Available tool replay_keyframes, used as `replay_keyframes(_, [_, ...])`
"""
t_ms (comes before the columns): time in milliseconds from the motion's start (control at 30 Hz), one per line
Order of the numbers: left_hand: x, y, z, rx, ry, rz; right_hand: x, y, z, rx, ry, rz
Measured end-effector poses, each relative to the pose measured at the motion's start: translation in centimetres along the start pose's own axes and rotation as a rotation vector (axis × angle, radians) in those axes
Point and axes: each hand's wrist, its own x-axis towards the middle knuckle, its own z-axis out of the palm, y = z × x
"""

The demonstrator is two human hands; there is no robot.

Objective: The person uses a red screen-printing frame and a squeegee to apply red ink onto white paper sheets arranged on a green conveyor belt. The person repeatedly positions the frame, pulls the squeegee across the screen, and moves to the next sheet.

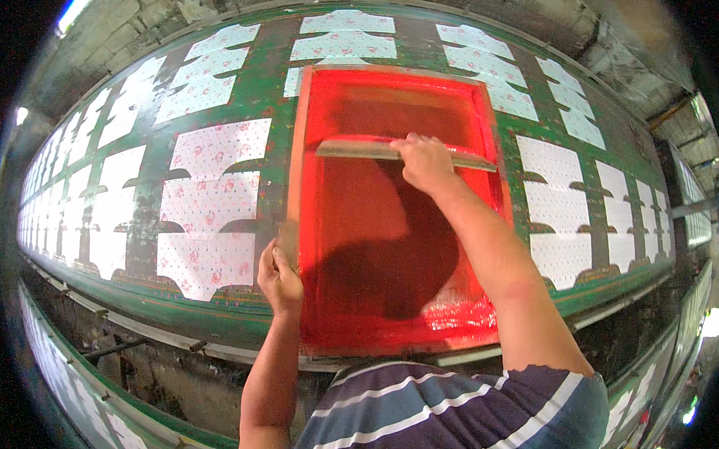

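Observation:
A rectangular printing screen (354,288) coated in bright red, with a pale wooden frame, lies on a long green printing table (128,300). My right hand (427,163) is closed on a long squeegee blade (349,148) that spans the upper part of the screen. My left hand (284,275) grips the screen frame's left side (295,235), its fingers curled at the edge. White printed fabric pieces (210,253) with small pink motifs lie in groups on both sides of the screen and beyond it.
Another long table with white pieces (96,404) runs along the near side, behind a gap with metal rails and dark bars (114,350). A block wall (138,14) stands along the far side. A strip light (75,13) shows at upper left.

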Motion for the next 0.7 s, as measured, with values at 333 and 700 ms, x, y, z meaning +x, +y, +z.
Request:
replay_keyframes(333, [0.0, 0.7, 0.0, 0.216, 0.058, -0.068, 14.2, 8.4, 0.9, 0.101, -0.185, 0.061])
replay_keyframes(700, [-0.1, 1.7, 0.0, 0.282, 0.03, -0.065, 17.0, 11.3, 0.5, 0.078, -0.189, -0.02])
